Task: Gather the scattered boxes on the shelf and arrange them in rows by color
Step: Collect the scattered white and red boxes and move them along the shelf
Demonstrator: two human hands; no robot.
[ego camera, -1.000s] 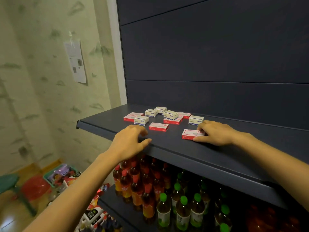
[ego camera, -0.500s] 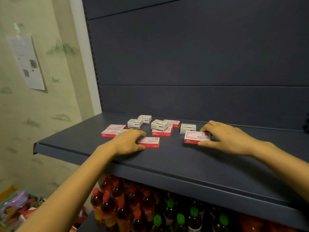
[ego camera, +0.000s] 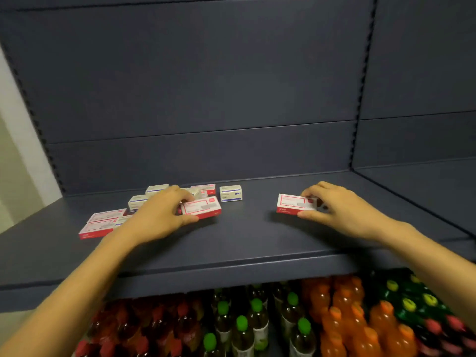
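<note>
On the dark grey shelf (ego camera: 244,240), my left hand (ego camera: 159,215) grips one red-and-white box (ego camera: 202,207) by its left end. My right hand (ego camera: 334,210) holds a second red-and-white box (ego camera: 293,203) off to the right, apart from the cluster. Two more red boxes (ego camera: 99,224) lie at the front left. Several cream boxes with blue stripes sit behind my left hand, one (ego camera: 231,193) standing free at the right of the cluster and another (ego camera: 137,201) at the left. A further red box (ego camera: 204,189) lies at the back.
The shelf's back panel (ego camera: 206,99) rises behind the boxes and a side panel (ego camera: 417,124) closes the right corner. Below the shelf edge stand rows of bottles: red caps (ego camera: 144,323), green caps (ego camera: 242,323), orange drinks (ego camera: 345,305).
The view has swung right and closer. My left hand has taken hold of a red box. My right hand has carried its red box further right, away from the cluster.
</note>
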